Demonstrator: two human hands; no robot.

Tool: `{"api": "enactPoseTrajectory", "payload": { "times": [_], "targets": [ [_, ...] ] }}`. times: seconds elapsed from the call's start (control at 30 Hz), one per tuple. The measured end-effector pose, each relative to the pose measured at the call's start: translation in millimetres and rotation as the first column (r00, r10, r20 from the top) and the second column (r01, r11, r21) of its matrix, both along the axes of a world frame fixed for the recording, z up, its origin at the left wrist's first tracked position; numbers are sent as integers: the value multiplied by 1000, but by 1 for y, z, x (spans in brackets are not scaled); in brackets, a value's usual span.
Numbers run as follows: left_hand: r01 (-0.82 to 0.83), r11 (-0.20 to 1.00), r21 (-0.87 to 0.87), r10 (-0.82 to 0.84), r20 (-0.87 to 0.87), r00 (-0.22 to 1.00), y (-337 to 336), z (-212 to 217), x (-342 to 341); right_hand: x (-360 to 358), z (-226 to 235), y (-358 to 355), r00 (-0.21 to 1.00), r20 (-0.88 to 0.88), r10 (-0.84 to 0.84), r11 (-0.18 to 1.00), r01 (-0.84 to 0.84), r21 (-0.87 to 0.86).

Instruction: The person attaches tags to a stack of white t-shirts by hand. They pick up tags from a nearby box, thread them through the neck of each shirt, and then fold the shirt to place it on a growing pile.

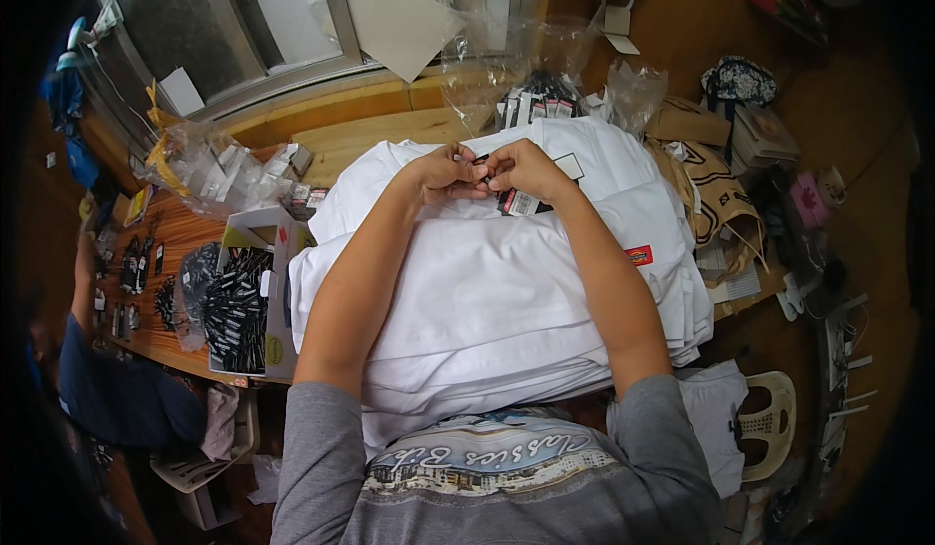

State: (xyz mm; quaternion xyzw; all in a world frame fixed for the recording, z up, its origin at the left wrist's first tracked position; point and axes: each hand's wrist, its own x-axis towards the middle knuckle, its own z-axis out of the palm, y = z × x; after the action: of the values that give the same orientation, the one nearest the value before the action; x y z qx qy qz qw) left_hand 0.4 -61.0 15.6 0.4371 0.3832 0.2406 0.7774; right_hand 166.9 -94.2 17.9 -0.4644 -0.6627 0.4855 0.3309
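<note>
A thick stack of folded white garments (458, 282) lies in front of me, with a small red label (638, 255) on its right side. Over the top of the stack my left hand (446, 173) and my right hand (529, 169) meet, fingertips pinched together on a thin black cord (480, 161). Just below the fingers a black and white hang tag (522, 203) rests on the white cloth. A white, dark-edged patch or tag (569, 166) shows beside my right wrist. The fingers partly hide the cord, so how it joins the hang tag is unclear.
An open carton (279, 243) of black corded tags stands at the left, beside clear plastic bags (219, 170). More tags (536, 107) lie behind the stack. A patterned paper bag (719, 189) is at the right. Another person's arm (84, 277) reaches in at far left.
</note>
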Motion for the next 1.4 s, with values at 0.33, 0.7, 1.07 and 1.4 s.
{"api": "enactPoseTrajectory", "payload": {
  "times": [0.33, 0.7, 1.07, 1.4],
  "targets": [
    [211, 974, -81, -190, 215, 958, 8, -3, -9, 2, 6, 0, 996, 89, -17, 994, 7, 105],
    [175, 981, -87, -160, 157, 974, 7, -5, -10, 3, 1, 2, 998, 57, -26, 994, 20, 112],
    [88, 996, -9, -88, -133, 987, -2, -2, -1, -1, 1, -4, 972, 230, -38, 979, -10, 204],
    [133, 661, 738, 477, -551, 685, 32, 15, -98, 121, 29, 57, 509, 436, -742, 670, 594, 446]
  ]
}}
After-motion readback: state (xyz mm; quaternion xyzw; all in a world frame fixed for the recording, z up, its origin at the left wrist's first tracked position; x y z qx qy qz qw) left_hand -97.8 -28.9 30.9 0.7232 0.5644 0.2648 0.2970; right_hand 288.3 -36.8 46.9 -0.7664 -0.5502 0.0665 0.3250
